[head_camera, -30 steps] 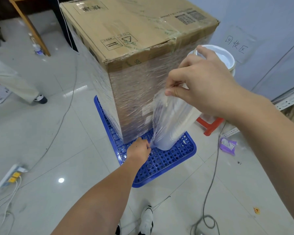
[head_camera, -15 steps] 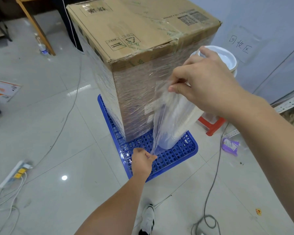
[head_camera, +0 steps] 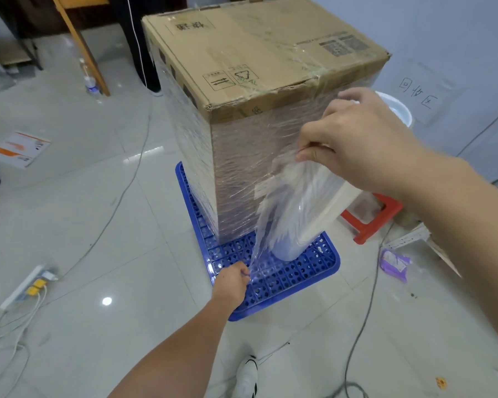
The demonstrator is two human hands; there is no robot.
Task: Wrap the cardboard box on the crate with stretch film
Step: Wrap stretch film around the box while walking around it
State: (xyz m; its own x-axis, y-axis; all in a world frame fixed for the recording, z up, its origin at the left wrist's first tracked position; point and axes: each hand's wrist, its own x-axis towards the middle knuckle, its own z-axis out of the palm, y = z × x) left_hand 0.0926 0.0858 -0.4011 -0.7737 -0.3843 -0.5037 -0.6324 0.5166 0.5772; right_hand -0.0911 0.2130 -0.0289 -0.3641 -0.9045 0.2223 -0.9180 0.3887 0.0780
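Note:
A tall cardboard box (head_camera: 259, 61) stands upright on a flat blue perforated crate (head_camera: 308, 271); its sides are covered in stretch film, its top bare. My right hand (head_camera: 360, 142) grips the upper end of a tilted stretch film roll (head_camera: 302, 214) and the film's top edge, just in front of the box's near face. My left hand (head_camera: 232, 278) is low over the crate's front, pinching the bottom corner of the loose film sheet (head_camera: 266, 225) stretched between both hands.
Cables (head_camera: 118, 196) cross the tiled floor, with a power strip (head_camera: 26, 285) at left. A red stool (head_camera: 371, 219) and a white bucket (head_camera: 394, 109) sit behind the roll. A purple packet (head_camera: 394, 262) lies at right. My shoe (head_camera: 246, 374) is below. Table legs (head_camera: 81, 44) stand far left.
My left hand has drawn the film's lower corner down and toward me, away from the roll. The loose sheet has widened. My view shifted leftward around the box.

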